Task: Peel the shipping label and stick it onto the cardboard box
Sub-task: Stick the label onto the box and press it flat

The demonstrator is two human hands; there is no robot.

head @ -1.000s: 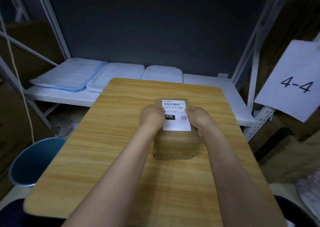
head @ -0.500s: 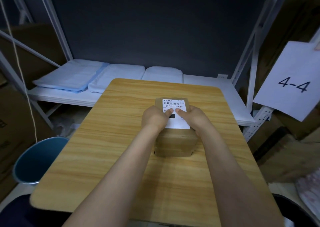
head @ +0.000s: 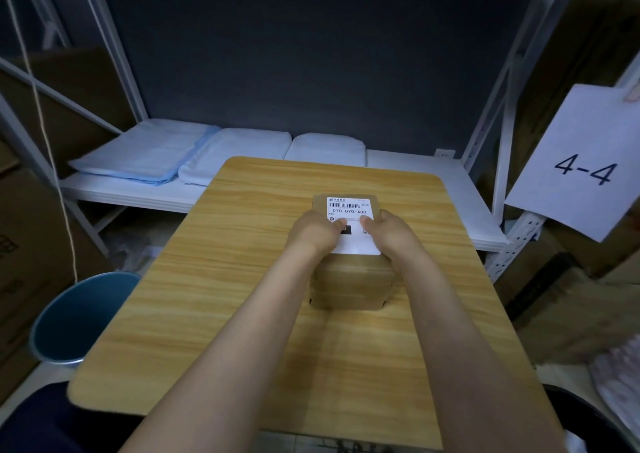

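A small brown cardboard box stands in the middle of the wooden table. A white shipping label with a barcode and "070-070-A80" lies flat on the box's top face. My left hand grips the box's left side, its thumb pressing on the label. My right hand grips the right side, thumb also on the label. The two thumbs nearly meet over the label's middle, hiding its black patch partly.
A blue bin stands on the floor left of the table. Behind the table a white shelf carries folded pale-blue and white pads. A paper sign "4-4" hangs at the right. Cardboard boxes crowd both sides.
My thumbs have slid inward from the label's side edges to its middle, pressing it onto the box. The box has stayed put.
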